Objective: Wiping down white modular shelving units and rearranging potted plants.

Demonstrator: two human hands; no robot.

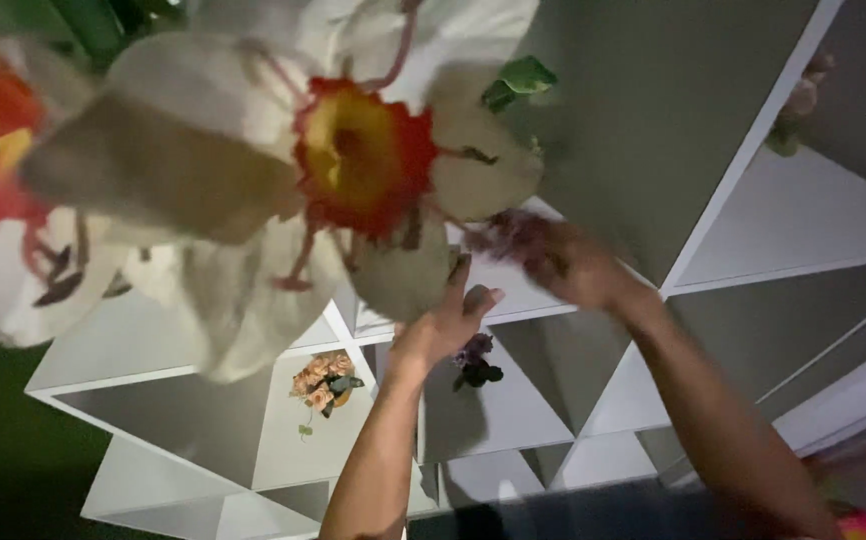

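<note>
At the top of the white cube shelf [513, 300], the left hand [450, 322] presses spread fingers against a petal of the large white artificial flower [363, 160] with the orange-red centre. Just beside it, the right hand [578, 268], blurred, closes around a small purple flower sprig [513, 235]. Lower compartments already hold a peach flower bunch [323, 380] and a dark purple bunch [475, 360]; other compartments remain unfilled.

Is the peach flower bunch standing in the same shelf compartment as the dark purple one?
No, the peach flower bunch sits one compartment left of the dark purple bunch.
</note>
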